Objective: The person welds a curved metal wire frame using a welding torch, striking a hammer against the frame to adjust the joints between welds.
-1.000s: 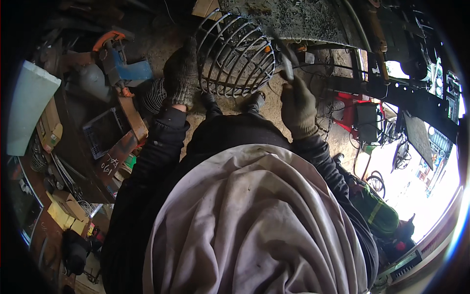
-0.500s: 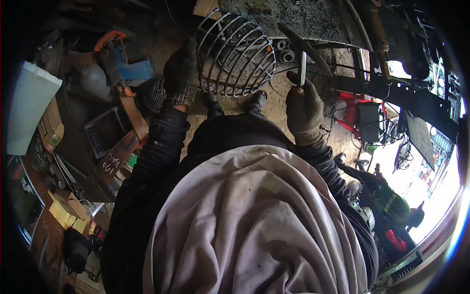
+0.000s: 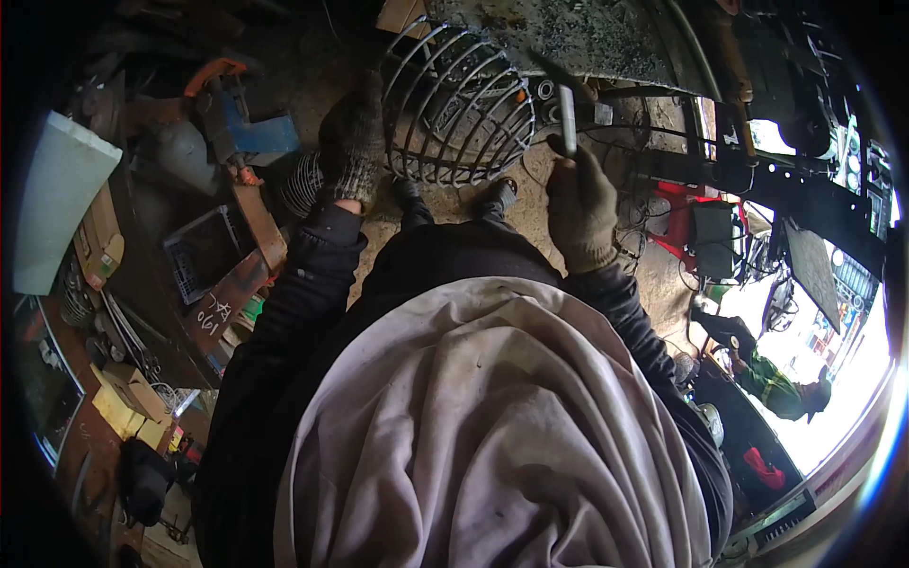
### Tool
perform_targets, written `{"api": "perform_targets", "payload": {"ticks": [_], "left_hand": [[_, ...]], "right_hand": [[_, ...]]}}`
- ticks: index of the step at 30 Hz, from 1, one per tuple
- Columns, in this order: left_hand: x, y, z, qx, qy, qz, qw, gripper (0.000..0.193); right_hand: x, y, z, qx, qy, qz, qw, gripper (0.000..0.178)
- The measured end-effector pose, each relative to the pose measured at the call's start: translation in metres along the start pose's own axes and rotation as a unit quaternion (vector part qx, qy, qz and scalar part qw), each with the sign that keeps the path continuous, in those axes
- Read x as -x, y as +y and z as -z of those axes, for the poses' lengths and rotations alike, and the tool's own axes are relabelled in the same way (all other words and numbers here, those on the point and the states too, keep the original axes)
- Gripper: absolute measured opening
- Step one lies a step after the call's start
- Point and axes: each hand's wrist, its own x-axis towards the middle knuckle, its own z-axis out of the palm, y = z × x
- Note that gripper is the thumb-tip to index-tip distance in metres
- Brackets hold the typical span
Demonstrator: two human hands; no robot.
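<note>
A rounded cage of bent metal rods (image 3: 461, 109) is in front of me, above my feet. My left hand (image 3: 352, 142), in a dark knitted glove, is closed at the cage's left edge; its fingertips are lost in shadow. On the other side, my right hand (image 3: 581, 204), gloved too, is wrapped round the metal handle of a hammer (image 3: 568, 118). The hammer's dark head, with one long tapering end, is up beyond the hand, to the right of the cage and apart from it.
A dark, grimy work surface (image 3: 606, 38) lies beyond the cage. At left are a blue and orange clamp-like tool (image 3: 251, 133), coiled metal (image 3: 303, 185) and a cluttered bench. Cables and a red-framed machine (image 3: 677, 222) stand at right. Another person (image 3: 772, 379) is at the far right.
The hammer and my right hand have shifted slightly left, and the hammer's head has turned. My left hand and the cage have barely moved. The other person has moved outward.
</note>
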Motion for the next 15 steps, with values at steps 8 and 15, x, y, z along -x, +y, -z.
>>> {"api": "perform_targets", "payload": {"ticks": [8,15], "left_hand": [[-0.002,0.005,-0.004,0.011,0.020,0.025,0.999,0.048],[-0.012,0.037,0.017,0.148,-0.018,0.236,0.960,0.056]], "right_hand": [[0.004,0.005,-0.005,-0.033,0.022,0.028,0.999,0.030],[0.009,0.017,0.000,0.007,0.005,-0.011,1.000,0.033]]}}
